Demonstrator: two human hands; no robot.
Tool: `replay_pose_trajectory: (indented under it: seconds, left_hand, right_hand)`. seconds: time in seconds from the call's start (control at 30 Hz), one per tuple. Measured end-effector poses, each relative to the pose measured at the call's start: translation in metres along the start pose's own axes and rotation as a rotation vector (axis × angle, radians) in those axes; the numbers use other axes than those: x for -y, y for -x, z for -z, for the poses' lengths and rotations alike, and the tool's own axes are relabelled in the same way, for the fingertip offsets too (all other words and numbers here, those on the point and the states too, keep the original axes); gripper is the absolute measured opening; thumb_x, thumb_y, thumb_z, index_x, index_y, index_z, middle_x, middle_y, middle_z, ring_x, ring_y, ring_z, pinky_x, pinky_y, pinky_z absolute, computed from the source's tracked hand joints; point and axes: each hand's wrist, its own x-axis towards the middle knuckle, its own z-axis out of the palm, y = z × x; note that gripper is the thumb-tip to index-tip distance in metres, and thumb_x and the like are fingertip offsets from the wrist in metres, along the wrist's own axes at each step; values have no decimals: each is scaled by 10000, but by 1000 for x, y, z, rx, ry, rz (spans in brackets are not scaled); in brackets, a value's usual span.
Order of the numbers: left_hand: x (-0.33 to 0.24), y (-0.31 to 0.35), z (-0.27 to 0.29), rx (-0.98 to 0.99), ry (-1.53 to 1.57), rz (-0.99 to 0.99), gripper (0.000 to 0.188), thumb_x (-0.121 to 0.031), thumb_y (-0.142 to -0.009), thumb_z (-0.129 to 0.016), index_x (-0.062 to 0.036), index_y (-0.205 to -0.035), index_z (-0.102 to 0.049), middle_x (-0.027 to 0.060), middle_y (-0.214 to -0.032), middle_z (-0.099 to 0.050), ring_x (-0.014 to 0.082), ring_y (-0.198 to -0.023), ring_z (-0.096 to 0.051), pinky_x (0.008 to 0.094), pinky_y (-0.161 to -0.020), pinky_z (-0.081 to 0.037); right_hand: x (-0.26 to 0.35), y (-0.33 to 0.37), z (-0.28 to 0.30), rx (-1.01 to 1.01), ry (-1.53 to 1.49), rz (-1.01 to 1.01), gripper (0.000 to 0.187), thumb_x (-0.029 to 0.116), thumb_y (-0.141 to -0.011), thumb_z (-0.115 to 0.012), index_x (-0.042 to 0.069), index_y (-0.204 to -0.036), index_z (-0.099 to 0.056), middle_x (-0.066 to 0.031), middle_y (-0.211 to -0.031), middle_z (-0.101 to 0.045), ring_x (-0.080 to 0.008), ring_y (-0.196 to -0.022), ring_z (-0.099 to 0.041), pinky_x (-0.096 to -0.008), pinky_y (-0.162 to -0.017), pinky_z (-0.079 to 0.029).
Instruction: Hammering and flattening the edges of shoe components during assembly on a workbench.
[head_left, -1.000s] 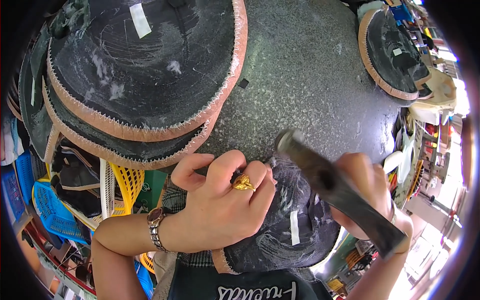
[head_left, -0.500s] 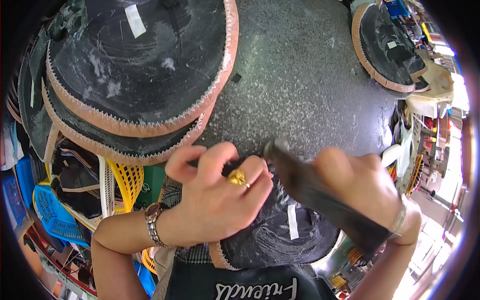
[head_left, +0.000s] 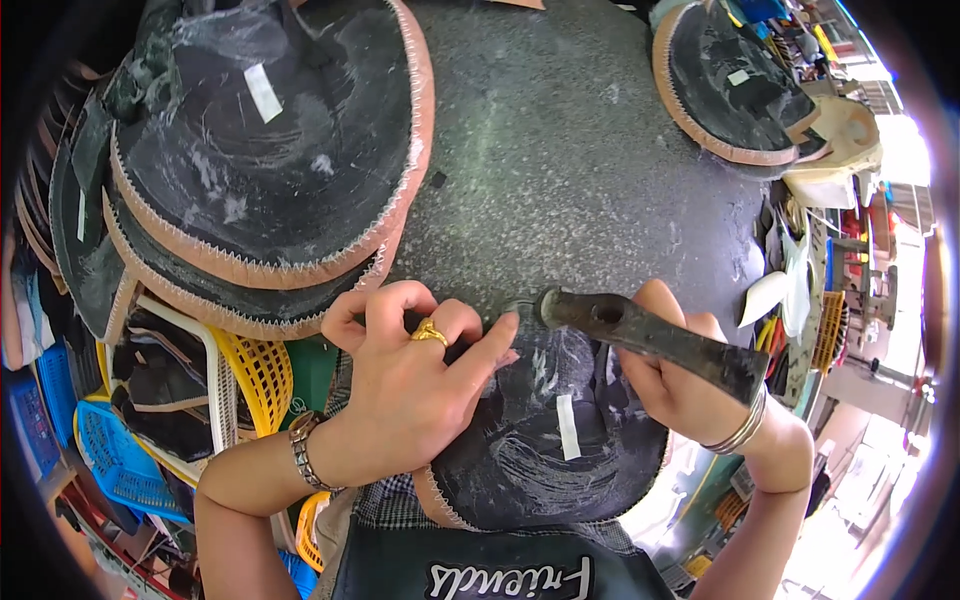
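In front of me lies a black leather piece (head_left: 530, 480) with a tan, zigzag-stitched rim and a white strip on it. My left hand (head_left: 400, 370), wearing a gold ring and a watch, has its thumb and forefinger closed at the far edge of that piece; the other fingers are curled. A dark metal hammer (head_left: 665, 345) is gripped in my right hand (head_left: 690, 390), which wears bangles. Its round striking face is down at the piece's far edge, just right of my left fingertips. The hammer's handle is hidden by the hand.
Similar black pieces (head_left: 275, 190) are piled at the left, with a smaller stack (head_left: 735, 85) at the far right. The dark worktop (head_left: 580, 170) is speckled with pale dust. Below the pile stand a yellow basket (head_left: 262, 375) and a blue basket (head_left: 115, 460).
The hammer, blurred and slanting steeply before, is now sharp and nearer level, with its face lower at the edge. My left hand keeps its hold. The whole view has shifted slightly.
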Motion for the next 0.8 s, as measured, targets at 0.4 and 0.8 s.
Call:
replay_pose_trajectory:
  seconds: [0.4,0.8]
  left_hand:
    - [1,-5,4,26,-25,-6,288,-200,-693,-765,-199,-973,-701,-71,-841,-530,235,-926,-392,425,-795,-230]
    - [-14,-31,-3,253,269,27,418,-279,-668,-791,-97,-973,-570,60,-933,-543,275,-985,-479,407,-910,-319]
  right_hand:
    - [-1,16,10,-307,63,-9,211,-17,-814,-557,49,-940,-400,-154,-584,-481,-387,-550,-564,-404,-452,-406]
    - [-31,46,-22,-588,-436,-127,162,24,-849,-603,5,-1006,-567,-12,-753,-528,-98,-654,-480,-253,-553,-393]
